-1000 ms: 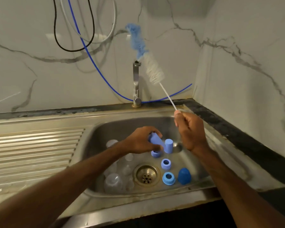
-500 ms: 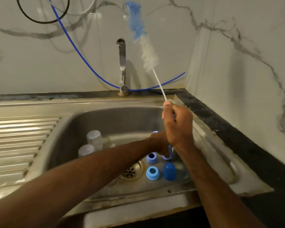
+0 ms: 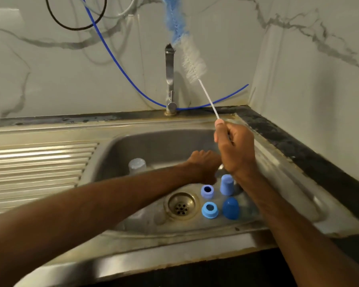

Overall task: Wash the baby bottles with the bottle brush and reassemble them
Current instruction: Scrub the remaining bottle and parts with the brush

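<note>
White and blue bristles of the bottle brush (image 3: 193, 63) are being held high over the sink (image 3: 145, 141), its thin wire stem, judged whippy, being pinched low by the right grip (image 3: 234, 150). The left grip (image 3: 203, 166), down by light, likely slippery blue caps (image 3: 209, 210), is being screened; its state cannot be told.

This is a home kitchen's washing-up corner: a stainless-steel sink (image 3: 153, 146) with a brass-coloured drain strainer (image 3: 181, 205), a ribbed drainboard (image 3: 39, 162) at its 9 o'clock and an upright tap (image 3: 170, 79) at its 12 o'clock. Marble-veined wall panels (image 3: 50, 69) close the corner, and a dark speckled counter (image 3: 298, 150) runs along the sink's 3 o'clock. Blue bottle caps (image 3: 230, 208) stand at the strainer's 3 o'clock, with a bottle brush (image 3: 193, 63) up beside the tap.
</note>
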